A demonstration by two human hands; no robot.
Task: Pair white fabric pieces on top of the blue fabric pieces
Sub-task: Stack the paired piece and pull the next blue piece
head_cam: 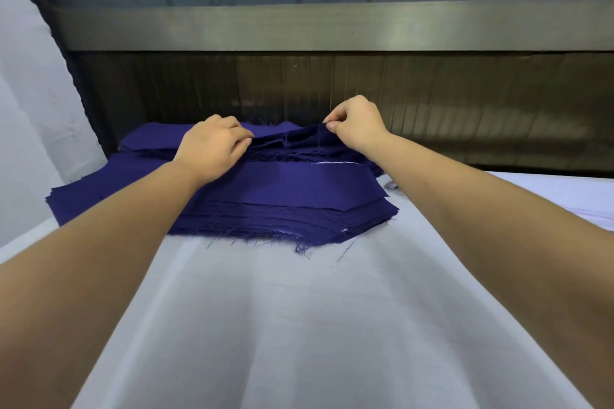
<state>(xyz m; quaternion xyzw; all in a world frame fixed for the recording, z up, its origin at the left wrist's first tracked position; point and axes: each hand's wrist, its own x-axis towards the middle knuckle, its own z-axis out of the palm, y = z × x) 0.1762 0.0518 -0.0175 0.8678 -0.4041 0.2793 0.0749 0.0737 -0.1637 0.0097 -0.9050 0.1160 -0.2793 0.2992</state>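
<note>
Two stacks of dark blue fabric pieces lie at the far end of the white-covered table. The near stack is thick, with frayed edges; a thin white edge shows just behind its top piece. The far stack lies against the back panel. My left hand pinches the left end of the top blue piece of the far stack. My right hand pinches its right end between thumb and forefinger, lifting that edge slightly.
A dark wooden panel with a broad rail and a glass pane rises right behind the stacks. A pale wall stands at the left. White cloth spreads from the stacks toward me, and the table's right edge runs off at the far right.
</note>
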